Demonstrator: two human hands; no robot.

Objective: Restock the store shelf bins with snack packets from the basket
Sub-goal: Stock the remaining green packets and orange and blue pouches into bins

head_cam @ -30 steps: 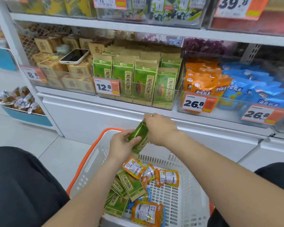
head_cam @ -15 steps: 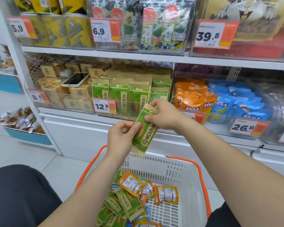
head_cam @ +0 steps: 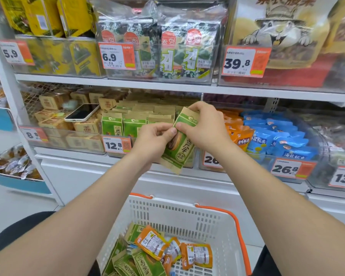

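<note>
Both hands are on one green packet (head_cam: 180, 148) right now: the left hand (head_cam: 153, 142) pinches its left edge about halfway up with thumb and fingertips, and the right hand (head_cam: 203, 126) has its fingers curled over the top end with the thumb on the front. The packet is tilted, top leaning to the right, held up in the air just in front of the clear bin (head_cam: 135, 139) on the middle shelf where the matching green packets (head_cam: 113, 125) stand in rows behind the 12.8 price tag (head_cam: 117, 144). It isn't in the bin, it's just hanging in front of it. Next bin to the right has orange packets (head_cam: 240, 136), then blue ones (head_cam: 277, 134) beside those. To the left there's a bin of brown boxes (head_cam: 52, 100) with a phone (head_cam: 82, 112) lying screen-up on top of them. Down below, between the person's knees, is the white basket (head_cam: 177, 214) with an orange handle (head_cam: 241, 236), and inside it are a few loose orange packs (head_cam: 196, 255) lying on and beside a bunch of green packs (head_cam: 147, 263) over on the left side. The upper shelf has seaweed packs (head_cam: 177, 52).
</note>
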